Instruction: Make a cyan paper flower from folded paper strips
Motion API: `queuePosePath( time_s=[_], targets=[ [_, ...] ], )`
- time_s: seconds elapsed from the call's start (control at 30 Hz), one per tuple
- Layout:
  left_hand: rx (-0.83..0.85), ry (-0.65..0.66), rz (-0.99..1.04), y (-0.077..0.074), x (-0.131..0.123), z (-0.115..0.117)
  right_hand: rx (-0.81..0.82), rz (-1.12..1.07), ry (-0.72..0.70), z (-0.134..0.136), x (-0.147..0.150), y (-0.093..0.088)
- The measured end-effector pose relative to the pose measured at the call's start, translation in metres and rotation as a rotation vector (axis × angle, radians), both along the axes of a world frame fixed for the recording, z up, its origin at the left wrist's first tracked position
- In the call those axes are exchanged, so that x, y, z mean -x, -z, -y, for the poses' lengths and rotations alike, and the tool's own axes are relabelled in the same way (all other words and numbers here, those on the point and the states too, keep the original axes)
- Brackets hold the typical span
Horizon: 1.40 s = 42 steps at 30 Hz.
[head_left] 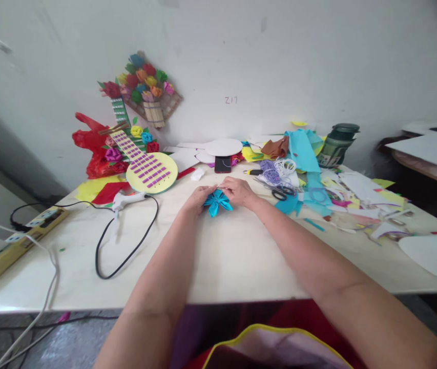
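Note:
A blue paper flower (216,204) with several pointed petals is held just above the table, between both of my hands. My left hand (199,199) is closed on its left edge, fingers pinching near the top. My right hand (237,191) pinches at the flower's upper right side with thumb and fingertips. Something thin and pale shows at the right fingertips, too small to make out. The far side of the flower is hidden by my fingers.
To the left are a white glue gun (120,201) with a looping black cord, a yellow power strip (22,246) and a yellow racket-shaped craft (152,172). On the right lie scissors (282,192), yarn (275,173), paper scraps (356,192) and a green bottle (337,146). A phone (223,164) stands behind.

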<state>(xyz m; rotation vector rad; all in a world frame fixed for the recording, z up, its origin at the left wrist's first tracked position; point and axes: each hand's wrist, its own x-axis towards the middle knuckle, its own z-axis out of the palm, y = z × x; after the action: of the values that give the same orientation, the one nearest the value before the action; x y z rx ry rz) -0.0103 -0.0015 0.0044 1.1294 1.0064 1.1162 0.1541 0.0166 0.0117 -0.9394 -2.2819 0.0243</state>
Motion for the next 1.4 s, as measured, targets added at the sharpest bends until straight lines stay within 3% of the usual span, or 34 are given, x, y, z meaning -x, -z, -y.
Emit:
queuePosePath(
  time_s=[0.3, 0.47, 0.7, 1.07, 1.4],
  targets=[
    [-0.035, 0.040, 0.001, 0.002, 0.000, -0.002, 0.260, -0.196, 0.060, -0.011, 0.003, 0.001],
    [-0.054, 0.047, -0.015, 0.003, 0.000, -0.002, 0.317, -0.243, 0.025, -0.018, 0.001, 0.006],
    [-0.056, 0.056, -0.031, 0.005, 0.002, -0.003, 0.239, -0.146, 0.037, -0.015, 0.000, 0.003],
    [-0.003, 0.055, -0.020, 0.008, 0.006, -0.007, -0.125, 0.230, 0.075, 0.010, 0.003, -0.011],
    [-0.044, 0.060, 0.003, 0.006, 0.004, -0.002, -0.069, 0.238, 0.117, 0.013, 0.008, -0.014]
  ],
)
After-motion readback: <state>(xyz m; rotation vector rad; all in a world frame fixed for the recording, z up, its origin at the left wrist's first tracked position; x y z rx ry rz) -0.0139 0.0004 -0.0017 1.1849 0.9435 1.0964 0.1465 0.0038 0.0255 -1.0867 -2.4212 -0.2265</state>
